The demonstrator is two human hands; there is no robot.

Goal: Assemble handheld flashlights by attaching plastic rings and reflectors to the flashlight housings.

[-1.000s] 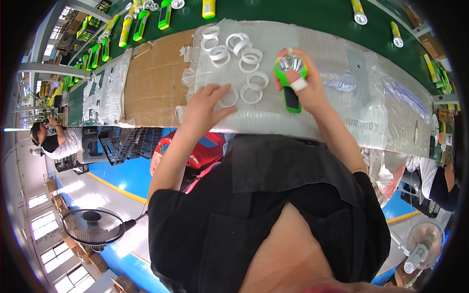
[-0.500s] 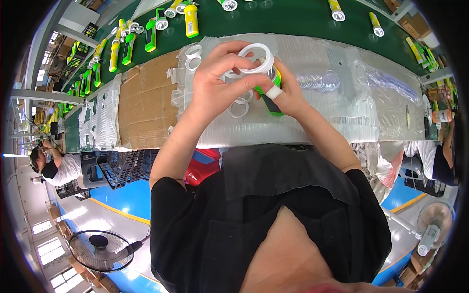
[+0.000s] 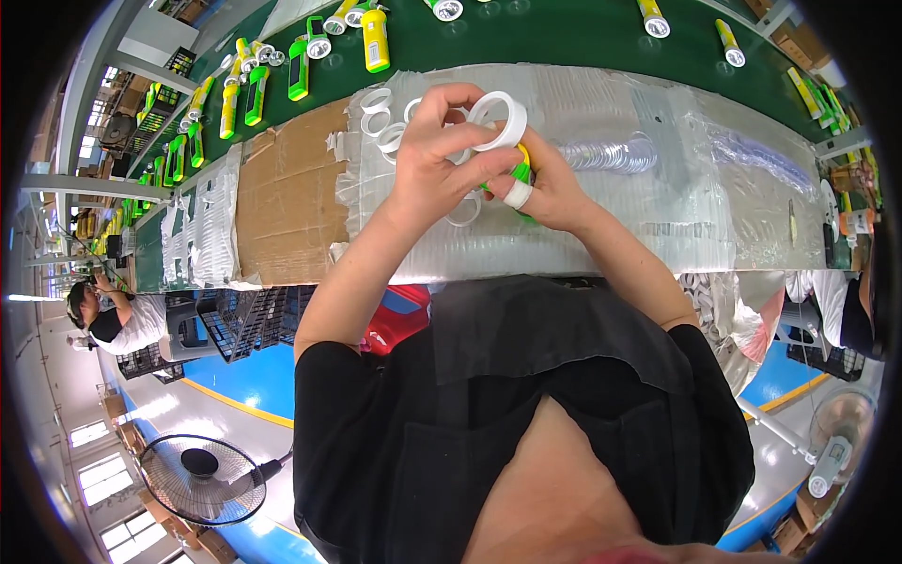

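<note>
Between the fingers of my left hand (image 3: 434, 162) is a white ring (image 3: 508, 126), tilted so its opening shows. My right hand (image 3: 554, 191), with a white wrap on its thumb, grips a yellow-green flashlight (image 3: 522, 171) just beneath the ring. Much of the flashlight is hidden behind my fingers. Whether the ring touches the flashlight's head I cannot tell. Several loose white rings (image 3: 376, 122) lie on the plastic-covered work surface (image 3: 601, 230) to the left of and below my left hand.
A row of clear discs (image 3: 609, 154) lies to the right, with a second clear stack (image 3: 763, 160) beyond. Yellow and green flashlights (image 3: 376, 42) stand and lie along the green bench (image 3: 536, 38). Brown cardboard (image 3: 287, 202) covers the left part. A fan (image 3: 202, 477) stands at lower left.
My left hand has shifted slightly with the ring, which is turned more on edge. The flashlight is tucked further behind my hands, showing less of its body.
</note>
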